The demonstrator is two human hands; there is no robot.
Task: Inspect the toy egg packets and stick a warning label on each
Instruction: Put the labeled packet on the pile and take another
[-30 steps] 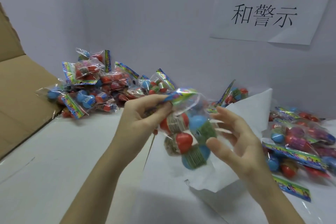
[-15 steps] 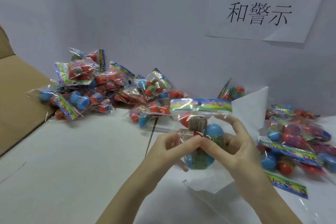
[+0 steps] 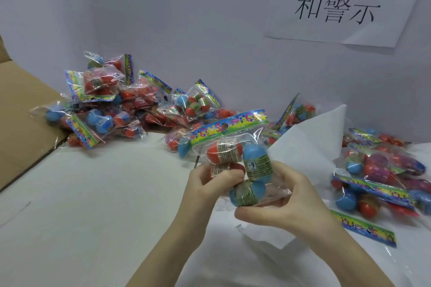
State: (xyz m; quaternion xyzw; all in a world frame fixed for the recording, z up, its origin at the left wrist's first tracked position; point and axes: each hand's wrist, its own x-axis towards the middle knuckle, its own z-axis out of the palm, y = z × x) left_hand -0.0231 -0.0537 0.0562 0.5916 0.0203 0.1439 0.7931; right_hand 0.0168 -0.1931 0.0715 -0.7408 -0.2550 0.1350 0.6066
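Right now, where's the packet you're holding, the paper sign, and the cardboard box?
held packet (image 3: 229,127): head view, on its colourful top strip.
paper sign (image 3: 338,10): head view, on its black writing.
cardboard box (image 3: 23,109): head view, on its brown flap.

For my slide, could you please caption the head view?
Both hands, left and right, hold a toy egg packet up for inspection.

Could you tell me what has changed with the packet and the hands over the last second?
The packet was turned so its coloured header now runs across the top, and lowered. The left hand moved from the header down to the eggs; the right hand, open before, now grips the bottom. The piles stayed put.
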